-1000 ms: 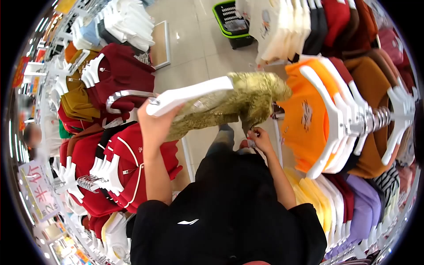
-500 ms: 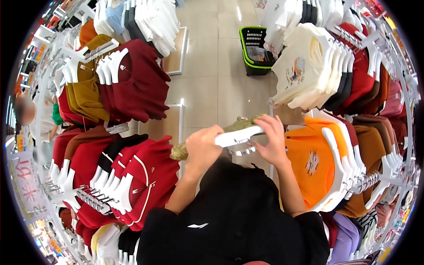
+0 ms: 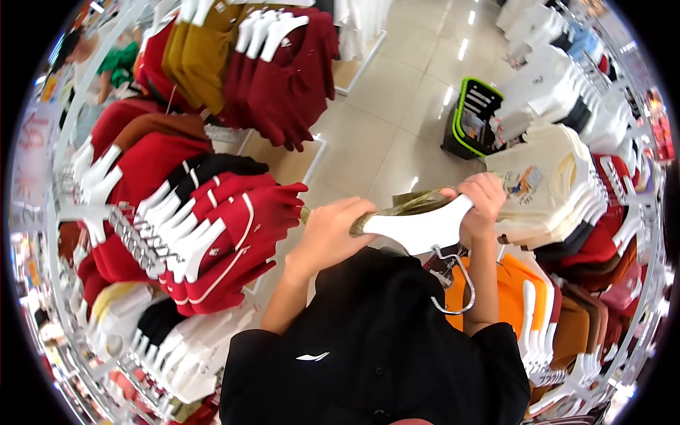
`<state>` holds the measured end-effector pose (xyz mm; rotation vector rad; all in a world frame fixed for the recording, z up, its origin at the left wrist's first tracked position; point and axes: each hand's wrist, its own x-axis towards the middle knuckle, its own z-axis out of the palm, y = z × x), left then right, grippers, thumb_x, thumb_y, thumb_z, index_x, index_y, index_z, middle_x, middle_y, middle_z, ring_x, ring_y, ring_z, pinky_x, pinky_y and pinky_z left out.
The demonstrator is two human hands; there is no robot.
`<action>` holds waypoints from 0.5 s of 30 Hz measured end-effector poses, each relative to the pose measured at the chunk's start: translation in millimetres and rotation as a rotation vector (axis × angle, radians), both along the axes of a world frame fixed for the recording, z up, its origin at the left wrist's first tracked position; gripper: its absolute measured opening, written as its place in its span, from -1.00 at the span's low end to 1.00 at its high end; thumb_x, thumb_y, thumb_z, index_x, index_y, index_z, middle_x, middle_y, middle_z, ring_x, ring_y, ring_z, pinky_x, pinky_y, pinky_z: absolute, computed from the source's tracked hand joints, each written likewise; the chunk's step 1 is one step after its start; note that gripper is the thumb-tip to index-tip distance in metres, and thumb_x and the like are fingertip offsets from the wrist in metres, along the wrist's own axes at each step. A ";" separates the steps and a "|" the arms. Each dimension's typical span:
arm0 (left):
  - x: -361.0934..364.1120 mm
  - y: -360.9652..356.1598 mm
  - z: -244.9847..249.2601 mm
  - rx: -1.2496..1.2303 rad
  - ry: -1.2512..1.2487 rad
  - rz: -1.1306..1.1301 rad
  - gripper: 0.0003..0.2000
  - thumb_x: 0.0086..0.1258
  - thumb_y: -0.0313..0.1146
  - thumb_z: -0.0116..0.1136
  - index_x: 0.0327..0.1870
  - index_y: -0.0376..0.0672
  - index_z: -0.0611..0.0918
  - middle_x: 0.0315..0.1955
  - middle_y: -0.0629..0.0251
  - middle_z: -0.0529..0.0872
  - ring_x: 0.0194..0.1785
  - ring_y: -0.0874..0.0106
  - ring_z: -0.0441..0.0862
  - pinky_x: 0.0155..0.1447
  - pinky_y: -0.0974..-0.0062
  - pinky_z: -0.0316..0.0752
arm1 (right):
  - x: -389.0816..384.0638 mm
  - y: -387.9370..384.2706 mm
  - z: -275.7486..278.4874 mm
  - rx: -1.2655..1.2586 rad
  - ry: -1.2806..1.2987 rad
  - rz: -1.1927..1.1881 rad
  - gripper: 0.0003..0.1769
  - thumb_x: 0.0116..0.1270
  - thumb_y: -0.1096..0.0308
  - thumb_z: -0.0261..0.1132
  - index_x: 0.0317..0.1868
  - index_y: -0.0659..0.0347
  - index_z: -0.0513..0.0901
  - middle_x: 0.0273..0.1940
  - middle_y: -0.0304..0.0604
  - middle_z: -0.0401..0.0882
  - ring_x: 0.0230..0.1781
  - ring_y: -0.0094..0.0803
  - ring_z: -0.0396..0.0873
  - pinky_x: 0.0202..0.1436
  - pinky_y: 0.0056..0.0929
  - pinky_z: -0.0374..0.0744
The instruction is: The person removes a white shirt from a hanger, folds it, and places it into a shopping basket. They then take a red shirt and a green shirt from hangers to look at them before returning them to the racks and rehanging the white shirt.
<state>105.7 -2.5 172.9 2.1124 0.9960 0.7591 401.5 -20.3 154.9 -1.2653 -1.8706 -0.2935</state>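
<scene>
Both hands hold a white clothes hanger (image 3: 418, 227) out in front of my chest. Its metal hook points down toward my black shirt. An olive-green garment (image 3: 414, 203) hangs on the hanger's far side, mostly hidden behind it. My left hand (image 3: 327, 234) is closed around the left end, with some of the green fabric under its fingers. At the other end, my right hand (image 3: 484, 204) is wrapped over the hanger's tip, fingers on top.
Red tops with white trim (image 3: 234, 234) hang on a rack at my left, maroon sweaters (image 3: 283, 78) beyond them. Cream T-shirts (image 3: 545, 184) and orange tops (image 3: 513, 290) hang at my right. A black basket with a green rim (image 3: 471, 117) stands on the tiled floor (image 3: 389, 92).
My view has turned, and the racks and basket appear shifted. The hanger has tilted so its white face and hook show. My right hand's fingers have closed further around the hanger's end.
</scene>
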 end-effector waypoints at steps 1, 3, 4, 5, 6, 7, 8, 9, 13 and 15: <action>-8.9 -7.9 -0.6 0.019 0.037 0.038 -0.72 0.08 -0.40 0.46 -0.18 -0.11 0.67 -0.35 0.27 0.71 -0.27 0.15 0.69 -0.26 0.27 0.53 | 2.2 4.3 2.7 0.054 0.014 0.033 -0.60 -0.09 0.32 0.66 -0.51 0.18 0.52 -0.51 -0.20 0.54 -0.52 -0.21 0.48 -0.40 -0.30 0.38; -23.1 -27.1 -6.6 0.056 0.108 0.109 -0.68 0.06 -0.40 0.53 -0.17 -0.16 0.67 -0.33 0.22 0.72 -0.26 0.14 0.70 -0.24 0.32 0.56 | 5.1 7.8 7.6 0.134 0.031 0.024 -0.60 -0.07 0.21 0.65 -0.51 0.17 0.55 -0.53 -0.24 0.53 -0.50 -0.24 0.48 -0.35 -0.30 0.37; -26.1 -39.9 -8.2 0.021 0.105 0.145 -0.67 0.06 -0.36 0.55 -0.17 -0.17 0.68 -0.34 0.19 0.72 -0.27 0.12 0.70 -0.23 0.30 0.57 | 7.9 7.8 10.2 0.167 0.046 0.032 -0.60 -0.06 0.20 0.65 -0.50 0.18 0.56 -0.52 -0.24 0.54 -0.50 -0.23 0.48 -0.33 -0.29 0.38; -23.9 -55.6 -7.3 0.033 0.083 0.176 -0.66 0.06 -0.34 0.56 -0.17 -0.18 0.67 -0.34 0.17 0.72 -0.27 0.10 0.70 -0.23 0.29 0.57 | 10.7 7.7 12.7 0.199 0.062 0.039 -0.60 -0.06 0.19 0.65 -0.49 0.19 0.56 -0.51 -0.24 0.54 -0.49 -0.23 0.48 -0.30 -0.29 0.39; -19.2 -72.8 -2.7 0.042 0.064 0.201 -0.65 0.06 -0.33 0.56 -0.18 -0.19 0.67 -0.35 0.16 0.72 -0.28 0.09 0.70 -0.23 0.29 0.57 | 12.8 5.0 14.6 0.217 0.079 0.054 -0.63 0.07 0.23 0.63 -0.46 0.23 0.57 -0.49 -0.19 0.55 -0.47 -0.21 0.47 -0.23 -0.26 0.43; -11.7 -90.5 1.2 0.051 0.044 0.226 -0.65 0.05 -0.31 0.57 -0.18 -0.20 0.67 -0.35 0.14 0.72 -0.28 0.08 0.70 -0.24 0.28 0.57 | 14.5 5.5 14.3 0.247 0.154 0.081 -0.65 0.12 0.26 0.60 -0.45 0.24 0.57 -0.49 -0.17 0.55 -0.47 -0.21 0.47 -0.21 -0.26 0.44; 2.1 -108.7 3.9 0.047 0.006 0.234 -0.63 0.07 -0.26 0.58 -0.20 -0.21 0.66 -0.38 0.10 0.70 -0.30 0.05 0.69 -0.24 0.26 0.57 | 15.5 8.3 12.6 0.275 0.229 0.108 -0.67 0.17 0.28 0.58 -0.45 0.25 0.57 -0.49 -0.15 0.54 -0.47 -0.20 0.47 -0.20 -0.26 0.45; 15.7 -128.1 12.5 -0.030 0.017 0.188 -0.63 0.11 -0.25 0.56 -0.18 -0.25 0.65 -0.37 0.05 0.69 -0.29 0.03 0.69 -0.25 0.25 0.57 | 16.6 6.3 10.8 0.298 0.304 0.125 -0.69 0.22 0.31 0.56 -0.44 0.25 0.57 -0.49 -0.13 0.54 -0.46 -0.19 0.47 -0.19 -0.26 0.47; 74.2 -200.2 36.3 -0.217 -0.022 -0.059 -0.46 0.24 -0.06 0.48 0.02 -0.32 0.57 -0.27 -0.04 0.68 -0.26 -0.02 0.69 -0.20 0.19 0.58 | 22.0 -6.9 -13.4 0.045 0.705 0.131 -0.73 0.48 0.30 0.37 -0.31 0.33 0.59 -0.33 -0.14 0.62 -0.30 -0.34 0.53 -0.12 -0.39 0.50; 99.6 -218.0 33.1 -0.300 -0.085 -0.254 -0.29 0.32 0.11 0.38 0.23 -0.33 0.46 -0.19 -0.05 0.64 -0.10 -0.03 0.68 -0.04 0.15 0.59 | 23.0 -9.6 -15.5 -0.216 0.914 0.174 -0.73 0.55 0.30 0.28 -0.27 0.34 0.59 -0.22 -0.12 0.63 -0.21 -0.35 0.55 -0.05 -0.42 0.51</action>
